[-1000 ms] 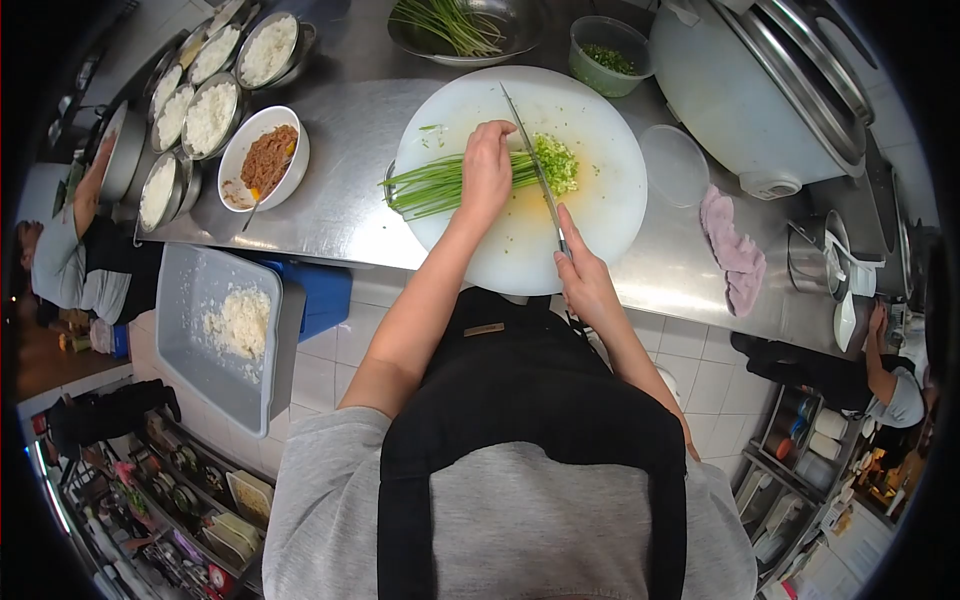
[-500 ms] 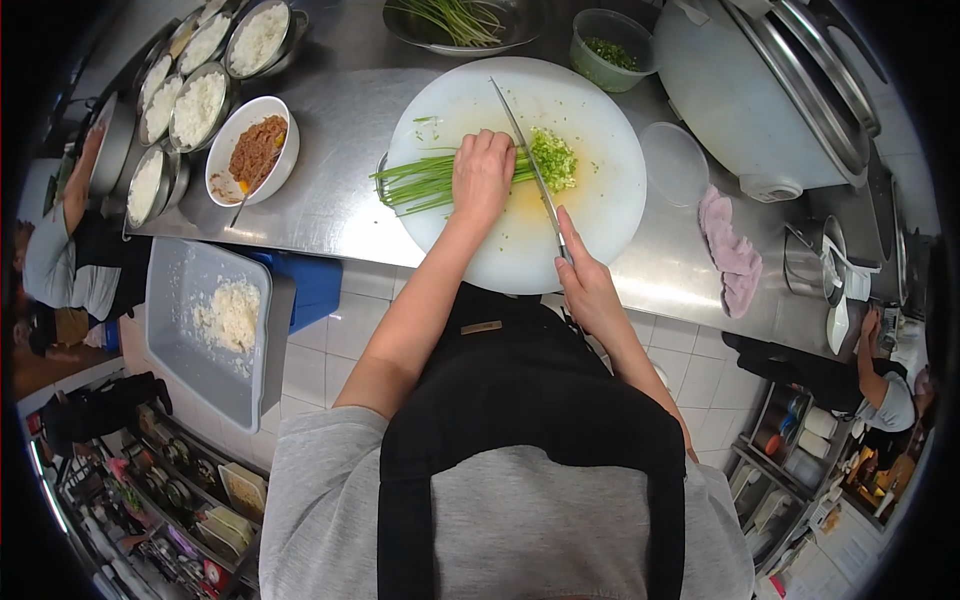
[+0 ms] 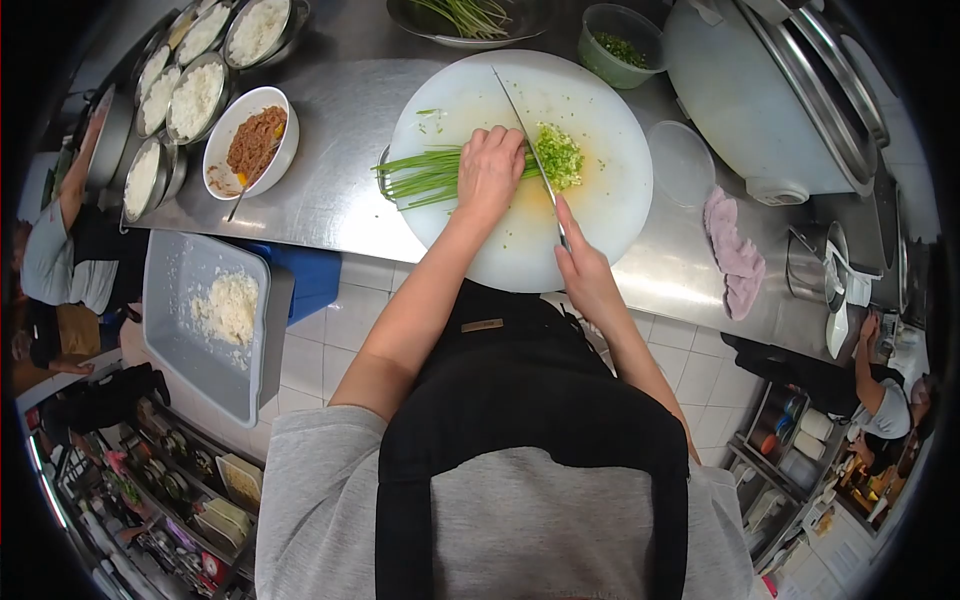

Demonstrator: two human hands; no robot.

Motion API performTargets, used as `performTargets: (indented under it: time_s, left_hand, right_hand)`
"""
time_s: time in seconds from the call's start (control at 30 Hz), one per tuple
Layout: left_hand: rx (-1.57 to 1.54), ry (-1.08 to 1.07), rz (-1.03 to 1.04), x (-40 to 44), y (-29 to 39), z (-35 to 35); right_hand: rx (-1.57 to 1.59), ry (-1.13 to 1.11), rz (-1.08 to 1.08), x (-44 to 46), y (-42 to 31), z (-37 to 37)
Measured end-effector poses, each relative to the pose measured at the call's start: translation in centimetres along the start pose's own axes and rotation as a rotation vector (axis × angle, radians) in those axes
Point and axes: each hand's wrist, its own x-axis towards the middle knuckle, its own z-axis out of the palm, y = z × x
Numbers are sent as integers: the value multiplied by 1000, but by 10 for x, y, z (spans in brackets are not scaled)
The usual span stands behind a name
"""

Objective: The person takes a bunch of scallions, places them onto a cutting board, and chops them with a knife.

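Note:
On a round white cutting board (image 3: pixel 590 230) lies a bunch of green onions (image 3: pixel 420 178), stalks pointing left. My left hand (image 3: pixel 490 172) presses down over the bunch near its cut end, fingers curled and closed on it. In my right hand (image 3: pixel 582 258) is the handle of a kitchen knife (image 3: pixel 522 122); its long blade slants across the board just beside my left fingertips. Chopped green onion (image 3: pixel 560 157) is heaped right of the blade, with loose bits scattered around.
A bowl of brown paste (image 3: pixel 262 145) and several bowls of rice (image 3: pixel 200 100) stand left. Behind are a pan of stalks (image 3: pixel 470 18) and a tub of chopped greens (image 3: pixel 620 50). Right: a clear lid (image 3: pixel 680 163), pink cloth (image 3: pixel 735 253), large cooker (image 3: pixel 765 110). Below left, a grey bin (image 3: pixel 205 330). People stand at both sides.
The view has shifted slightly. The knife still lies at the cut end, its handle a little higher in view. My left hand keeps its hold on the green onions.

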Motion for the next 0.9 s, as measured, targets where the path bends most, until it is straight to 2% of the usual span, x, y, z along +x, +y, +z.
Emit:
performTargets:
  time_s: [0.03, 0.07, 0.17, 0.23, 0.37, 0.43, 0.57, 0.63, 0.67, 0.73, 0.77, 0.83, 0.87, 0.9]
  left_hand:
    - [-2, 2, 3, 1, 0, 0]
    - [-2, 3, 9, 0, 1, 0]
    - [14, 23, 6, 2, -1, -1]
    - [14, 20, 4, 1, 0, 0]
    - [20, 12, 6, 0, 0, 0]
    - [24, 6, 2, 2, 0, 1]
    - [11, 23, -9, 0, 0, 2]
    - [24, 11, -8, 1, 0, 1]
    - [24, 6, -9, 1, 0, 1]
    - [12, 13, 2, 1, 0, 1]
    - [12, 14, 7, 0, 0, 0]
    - [11, 8, 7, 2, 1, -1]
    - [14, 16, 8, 4, 0, -1]
    - [15, 10, -2, 3, 0, 0]
  right_hand:
    - [63, -81, 181, 6, -6, -3]
    - [65, -76, 179, 4, -5, -4]
    - [80, -32, 71, -4, 3, -3]
    - [-78, 83, -174, -20, 9, 1]
    - [-77, 65, -121, -11, 12, 8]
    - [43, 10, -3, 7, 12, 3]
    - [0, 10, -19, -15, 2, 1]
    - [-78, 93, -158, -23, 8, 9]
    - [-75, 93, -154, -20, 9, 10]
    - [-49, -5, 55, -5, 4, 9]
    - [-48, 0, 53, 0, -1, 5]
    - [22, -72, 183, 10, -12, -4]
    - [20, -73, 175, 6, -10, -3]
    - [-21, 14, -8, -5, -2, 1]
